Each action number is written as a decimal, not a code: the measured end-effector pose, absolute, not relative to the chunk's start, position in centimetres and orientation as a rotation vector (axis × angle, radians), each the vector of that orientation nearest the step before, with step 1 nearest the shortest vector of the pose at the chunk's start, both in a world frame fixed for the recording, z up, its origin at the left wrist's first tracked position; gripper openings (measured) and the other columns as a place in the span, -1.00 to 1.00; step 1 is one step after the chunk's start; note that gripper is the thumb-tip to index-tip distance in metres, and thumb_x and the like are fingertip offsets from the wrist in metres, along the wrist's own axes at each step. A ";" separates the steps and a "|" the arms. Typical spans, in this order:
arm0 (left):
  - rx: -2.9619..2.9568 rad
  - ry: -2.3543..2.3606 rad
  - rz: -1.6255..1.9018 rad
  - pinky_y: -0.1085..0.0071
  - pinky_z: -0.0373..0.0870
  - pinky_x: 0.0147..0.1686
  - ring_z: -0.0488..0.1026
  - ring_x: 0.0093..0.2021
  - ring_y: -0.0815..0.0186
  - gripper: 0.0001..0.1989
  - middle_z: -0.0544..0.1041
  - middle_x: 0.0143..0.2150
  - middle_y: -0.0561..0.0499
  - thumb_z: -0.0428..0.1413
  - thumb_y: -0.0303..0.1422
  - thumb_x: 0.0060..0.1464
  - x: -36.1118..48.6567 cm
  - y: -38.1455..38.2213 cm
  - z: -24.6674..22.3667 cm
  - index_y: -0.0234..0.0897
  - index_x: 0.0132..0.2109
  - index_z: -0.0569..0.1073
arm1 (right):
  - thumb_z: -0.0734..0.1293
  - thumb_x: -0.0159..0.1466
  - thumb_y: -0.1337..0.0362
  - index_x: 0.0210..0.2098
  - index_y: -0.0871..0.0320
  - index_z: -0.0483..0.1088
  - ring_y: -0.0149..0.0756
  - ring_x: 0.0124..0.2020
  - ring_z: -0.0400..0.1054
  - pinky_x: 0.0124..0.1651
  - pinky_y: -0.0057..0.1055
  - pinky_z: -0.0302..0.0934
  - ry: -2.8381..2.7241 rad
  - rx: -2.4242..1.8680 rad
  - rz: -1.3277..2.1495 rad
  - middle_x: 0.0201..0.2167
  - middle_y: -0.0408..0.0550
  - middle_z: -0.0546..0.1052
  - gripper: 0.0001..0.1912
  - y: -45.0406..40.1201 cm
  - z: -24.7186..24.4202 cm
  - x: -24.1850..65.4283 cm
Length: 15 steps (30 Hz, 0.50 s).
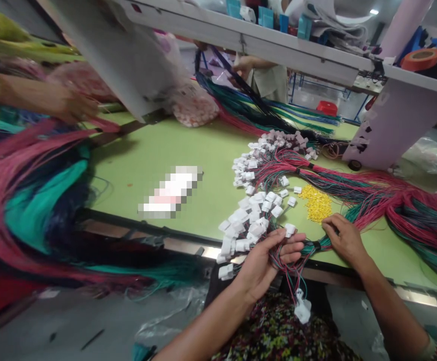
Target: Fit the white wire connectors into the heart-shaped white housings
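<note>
In the head view, the person's left hand (269,260) is palm up at the near edge of the green table (135,155), its fingers loosely curled around the near wire bundle (325,242) close to its white connectors (254,215). These connectors fan out to the left along that edge; one loose connector (302,310) hangs below it on thin wires. A black tie (316,245) binds the bundle just right of the fingers. The right hand (346,238) is bent, thumb and fingertips close together at the near side of a pile of yellow pieces (316,203); whether it pinches anything, I cannot tell. Farther back, other tied wire bundles (338,175) run toward the table's right edge. Past its left end, a co-worker's hand (77,106), blurred, is at pink wires (105,124).
</note>
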<state>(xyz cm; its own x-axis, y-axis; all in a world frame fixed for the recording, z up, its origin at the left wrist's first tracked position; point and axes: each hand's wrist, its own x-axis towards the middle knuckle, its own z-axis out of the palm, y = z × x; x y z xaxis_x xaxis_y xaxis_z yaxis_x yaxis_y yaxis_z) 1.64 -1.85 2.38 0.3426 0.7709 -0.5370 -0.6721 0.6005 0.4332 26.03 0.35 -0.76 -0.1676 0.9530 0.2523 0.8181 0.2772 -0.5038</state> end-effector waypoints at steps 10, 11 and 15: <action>0.525 0.797 0.969 0.63 0.40 -0.58 0.43 -0.53 0.48 -0.71 0.64 -0.34 -0.08 0.42 -0.27 -0.04 1.6 -2.7 2.3 -0.40 -0.27 0.60 | 0.30 0.31 0.36 -0.32 0.11 0.50 -0.26 -0.34 0.41 -0.21 -0.34 0.29 -1.975 -1.567 0.364 -0.32 -0.06 0.50 -0.86 0.7 -1.1 26.4; 0.535 0.799 0.968 0.63 0.38 -0.58 0.41 -0.54 0.49 -0.71 0.64 -0.34 -0.07 0.42 -0.25 -0.05 1.6 -2.8 2.3 -0.39 -0.27 0.60 | 0.31 0.31 0.35 -0.31 0.10 0.50 -0.27 -0.35 0.41 -0.22 -0.35 0.29 -1.986 -1.571 0.371 -0.32 -0.07 0.50 -0.88 0.8 -1.0 26.4; 0.547 0.807 0.966 0.62 0.35 -0.59 0.39 -0.54 0.49 -0.69 0.62 -0.35 -0.07 0.42 -0.22 -0.07 1.7 -2.8 2.3 -0.38 -0.28 0.60 | 0.33 0.30 0.34 -0.30 0.08 0.53 -0.24 -0.28 0.43 -0.19 -0.35 0.28 -2.044 -1.578 0.383 -0.32 -0.08 0.51 -0.88 1.3 -0.9 26.3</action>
<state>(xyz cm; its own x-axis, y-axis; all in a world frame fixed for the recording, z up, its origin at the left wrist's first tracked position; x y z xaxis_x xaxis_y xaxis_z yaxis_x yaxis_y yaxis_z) 1.71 -2.85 2.28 0.3251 0.8781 -0.3511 -0.5018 0.4749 0.7230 26.25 1.25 -0.88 -0.1820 0.9557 0.2312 0.8071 0.2795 -0.5200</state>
